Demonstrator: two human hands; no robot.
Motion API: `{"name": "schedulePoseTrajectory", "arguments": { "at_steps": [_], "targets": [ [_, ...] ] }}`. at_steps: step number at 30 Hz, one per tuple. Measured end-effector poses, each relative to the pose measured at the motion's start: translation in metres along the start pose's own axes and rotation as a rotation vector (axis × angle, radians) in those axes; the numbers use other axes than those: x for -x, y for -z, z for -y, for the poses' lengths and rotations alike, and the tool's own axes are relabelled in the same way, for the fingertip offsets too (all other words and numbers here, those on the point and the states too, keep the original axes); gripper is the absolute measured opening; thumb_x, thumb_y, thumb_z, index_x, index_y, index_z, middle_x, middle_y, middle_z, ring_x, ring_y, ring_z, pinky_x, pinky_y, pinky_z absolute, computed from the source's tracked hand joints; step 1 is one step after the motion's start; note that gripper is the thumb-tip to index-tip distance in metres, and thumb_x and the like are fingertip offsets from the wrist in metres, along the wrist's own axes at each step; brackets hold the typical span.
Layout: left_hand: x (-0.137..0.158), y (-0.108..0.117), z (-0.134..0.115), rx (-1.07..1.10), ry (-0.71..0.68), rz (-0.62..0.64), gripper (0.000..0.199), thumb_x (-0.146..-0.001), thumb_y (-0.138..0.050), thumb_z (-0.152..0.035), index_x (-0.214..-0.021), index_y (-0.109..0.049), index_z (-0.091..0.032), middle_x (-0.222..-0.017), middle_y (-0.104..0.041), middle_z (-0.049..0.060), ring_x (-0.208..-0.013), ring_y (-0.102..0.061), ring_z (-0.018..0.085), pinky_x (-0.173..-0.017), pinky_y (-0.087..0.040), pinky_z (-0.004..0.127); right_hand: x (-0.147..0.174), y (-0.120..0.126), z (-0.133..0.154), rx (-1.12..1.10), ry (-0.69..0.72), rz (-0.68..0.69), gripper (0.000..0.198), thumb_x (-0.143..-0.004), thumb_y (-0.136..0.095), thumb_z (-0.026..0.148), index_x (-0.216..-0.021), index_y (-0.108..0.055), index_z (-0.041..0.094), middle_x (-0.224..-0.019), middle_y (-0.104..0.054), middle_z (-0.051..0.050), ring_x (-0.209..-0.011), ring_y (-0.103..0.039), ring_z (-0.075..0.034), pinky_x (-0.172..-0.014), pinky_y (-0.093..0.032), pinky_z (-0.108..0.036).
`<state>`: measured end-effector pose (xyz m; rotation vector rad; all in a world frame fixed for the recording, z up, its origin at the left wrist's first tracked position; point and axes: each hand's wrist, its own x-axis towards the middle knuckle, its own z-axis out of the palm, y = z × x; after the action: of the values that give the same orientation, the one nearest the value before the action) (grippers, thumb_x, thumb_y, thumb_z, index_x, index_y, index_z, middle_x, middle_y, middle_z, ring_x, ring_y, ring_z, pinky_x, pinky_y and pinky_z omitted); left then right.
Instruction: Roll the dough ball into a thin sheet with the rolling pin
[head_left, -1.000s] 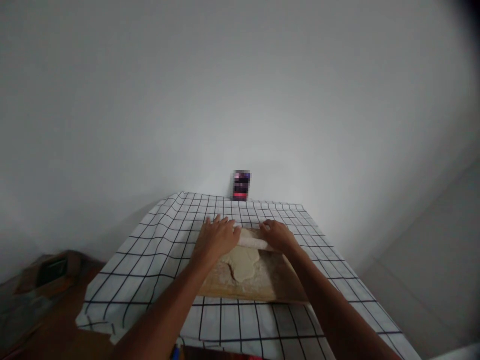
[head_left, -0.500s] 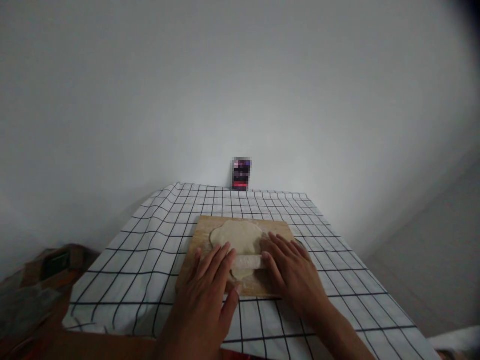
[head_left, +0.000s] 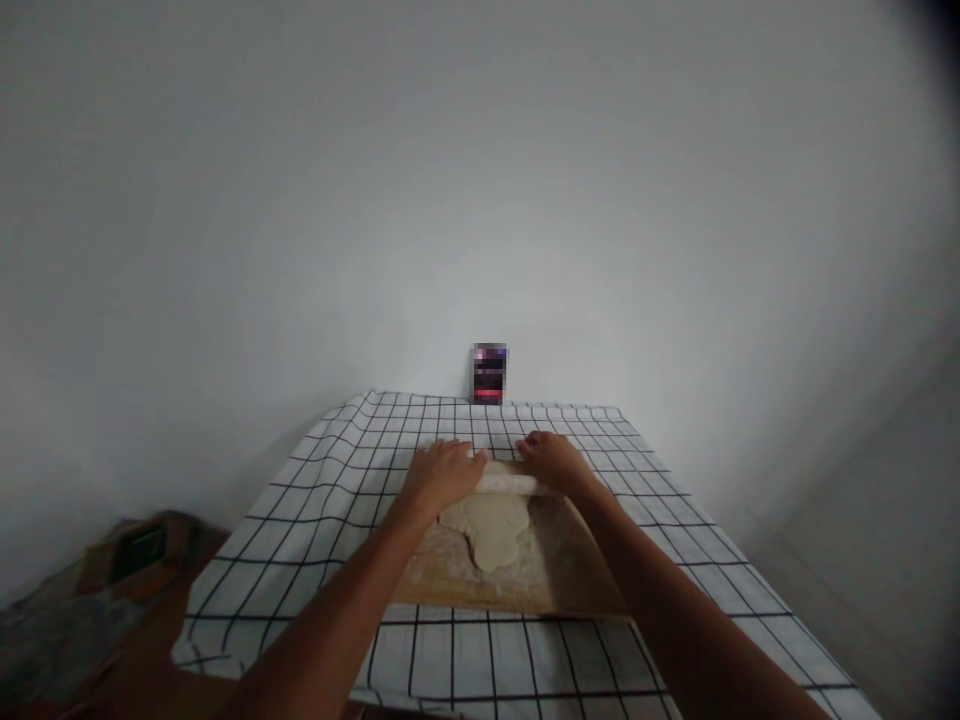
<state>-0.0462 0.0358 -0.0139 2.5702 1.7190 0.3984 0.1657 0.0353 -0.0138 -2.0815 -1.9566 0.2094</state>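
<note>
A flour-dusted rolling pin [head_left: 511,484] lies crosswise over the far part of a flat, uneven sheet of dough [head_left: 495,533]. My left hand [head_left: 445,472] covers its left end, and my right hand [head_left: 556,463] covers its right end. Both hands rest over the pin from above with the fingers bent forward; their undersides are hidden. The dough lies on a floured wooden board [head_left: 559,585], with a lobe of it pointing toward me. A small strip of dough shows beyond the pin.
A white tablecloth with black grid lines [head_left: 300,520] covers the table under the board. A dark, pixelated phone-like object [head_left: 489,375] stands against the wall at the far edge. Down at the left, beside the table, sits an open cardboard box [head_left: 142,555].
Both hands have pushed the rolling pin away from me, from the near part of the dough to its far part. My forearms now reach over the board, and the view has tilted slightly upward.
</note>
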Motion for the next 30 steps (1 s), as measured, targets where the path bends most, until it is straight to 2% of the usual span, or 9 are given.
{"name": "schedulePoseTrajectory", "arguments": {
  "at_steps": [5,10,13,16,20,23,25,27,30],
  "targets": [
    [0.021,-0.005,-0.004,-0.065,-0.067,-0.091,0.044,-0.106,-0.037,-0.042,-0.119,-0.073,-0.02,-0.13,-0.074,0.011,-0.127,-0.063,0.032,-0.109,-0.045,0.05,0.007,-0.004,-0.003,-0.001,-0.053,-0.009,0.047,-0.103,-0.039,0.05,-0.113,-0.076,0.024,-0.117,-0.078,-0.013,-0.109,-0.072,-0.028,-0.085,-0.049,-0.034],
    [0.026,-0.005,-0.006,-0.046,-0.093,-0.115,0.039,-0.106,-0.04,-0.038,-0.117,-0.073,-0.022,-0.126,-0.076,0.009,-0.124,-0.066,0.031,-0.108,-0.046,0.05,0.026,-0.003,-0.003,0.038,-0.062,-0.024,0.052,-0.106,-0.03,0.05,-0.112,-0.075,0.024,-0.117,-0.077,-0.014,-0.106,-0.073,-0.031,-0.087,-0.051,-0.041],
    [0.025,-0.005,-0.005,-0.053,-0.093,-0.118,0.036,-0.105,-0.042,-0.035,-0.115,-0.074,-0.021,-0.123,-0.077,0.01,-0.122,-0.067,0.03,-0.108,-0.047,0.05,0.043,0.0,-0.002,0.061,-0.008,-0.05,0.049,-0.109,-0.029,0.044,-0.115,-0.074,0.024,-0.122,-0.076,-0.014,-0.11,-0.072,-0.029,-0.094,-0.052,-0.043],
    [0.032,-0.005,-0.006,-0.067,-0.142,-0.152,0.037,-0.107,-0.041,-0.033,-0.116,-0.074,-0.019,-0.125,-0.076,0.011,-0.126,-0.065,0.03,-0.115,-0.043,0.05,0.07,-0.003,-0.004,0.072,0.085,-0.096,0.043,-0.109,-0.032,0.034,-0.123,-0.071,0.023,-0.136,-0.071,-0.012,-0.127,-0.064,-0.026,-0.109,-0.047,-0.042],
    [0.069,-0.005,-0.009,-0.014,-0.229,-0.232,0.04,-0.108,-0.041,-0.033,-0.131,-0.068,-0.016,-0.144,-0.067,0.011,-0.142,-0.053,0.028,-0.123,-0.038,0.048,0.12,-0.02,-0.011,0.035,0.23,-0.261,0.045,-0.11,-0.031,0.036,-0.124,-0.072,0.025,-0.142,-0.068,-0.008,-0.138,-0.057,-0.026,-0.116,-0.045,-0.046],
    [0.109,-0.006,-0.01,0.034,-0.245,-0.247,0.044,-0.107,-0.044,-0.036,-0.145,-0.057,-0.019,-0.157,-0.055,0.009,-0.149,-0.045,0.029,-0.124,-0.036,0.055,0.158,-0.036,-0.016,-0.001,0.272,-0.377,0.048,-0.109,-0.038,0.045,-0.145,-0.06,0.023,-0.155,-0.057,-0.009,-0.147,-0.049,-0.028,-0.117,-0.046,-0.047],
    [0.13,-0.006,-0.01,0.045,-0.262,-0.235,0.049,-0.107,-0.043,-0.039,-0.152,-0.05,-0.022,-0.162,-0.049,0.007,-0.152,-0.04,0.029,-0.125,-0.034,0.059,0.172,-0.042,-0.017,0.007,0.296,-0.408,0.051,-0.107,-0.043,0.048,-0.151,-0.054,0.025,-0.16,-0.051,-0.008,-0.149,-0.046,-0.028,-0.117,-0.046,-0.049],
    [0.139,-0.005,-0.01,0.046,-0.26,-0.222,0.05,-0.108,-0.041,-0.042,-0.154,-0.048,-0.023,-0.164,-0.046,0.006,-0.153,-0.038,0.029,-0.125,-0.031,0.062,0.174,-0.043,-0.017,0.021,0.309,-0.396,0.052,-0.107,-0.043,0.05,-0.151,-0.054,0.026,-0.16,-0.052,-0.008,-0.149,-0.046,-0.029,-0.118,-0.045,-0.052],
    [0.124,-0.004,-0.011,0.035,-0.229,-0.21,0.049,-0.109,-0.038,-0.044,-0.151,-0.051,-0.022,-0.163,-0.048,0.007,-0.152,-0.04,0.029,-0.126,-0.028,0.061,0.153,-0.033,-0.014,0.058,0.295,-0.326,0.051,-0.107,-0.039,0.051,-0.145,-0.06,0.024,-0.158,-0.054,-0.01,-0.149,-0.046,-0.03,-0.119,-0.042,-0.054]
  ]
}}
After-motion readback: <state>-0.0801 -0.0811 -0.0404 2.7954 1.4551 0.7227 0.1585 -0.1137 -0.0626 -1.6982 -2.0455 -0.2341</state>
